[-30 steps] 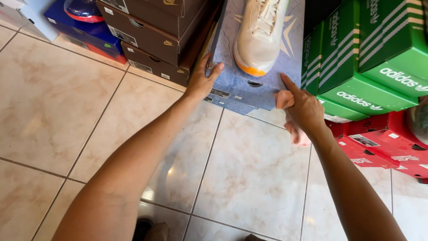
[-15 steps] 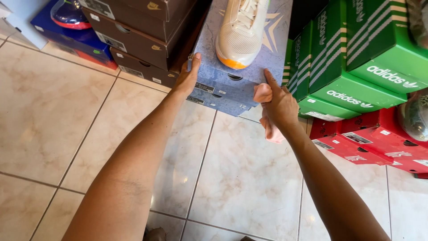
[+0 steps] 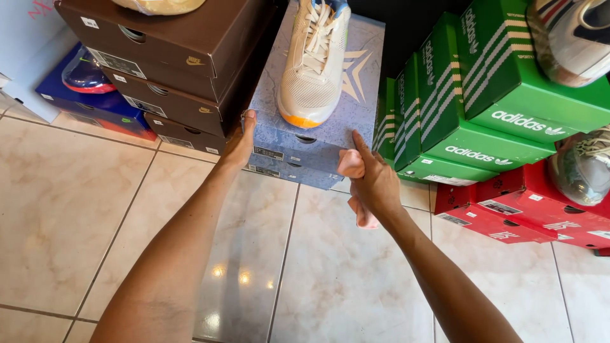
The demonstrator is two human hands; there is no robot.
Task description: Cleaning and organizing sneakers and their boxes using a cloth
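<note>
Hands (image 3: 305,165) flank blue shoebox (image 3: 318,121) bearing white sneaker (image 3: 311,70) on top.

mottled blue shoebox (image 3: 318,121), cream orange-toed sneaker (image 3: 312,70), green white-striped boxes (image 3: 483,101).

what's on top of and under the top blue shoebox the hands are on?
On the top blue box stands a white sneaker with an orange toe. Under it lies a second blue box, only its front showing. The floor beneath is hidden.

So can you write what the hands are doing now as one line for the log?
left hand: on blue shoebox left edge | right hand: holds pink cloth, finger on box | white sneaker: on top
</note>
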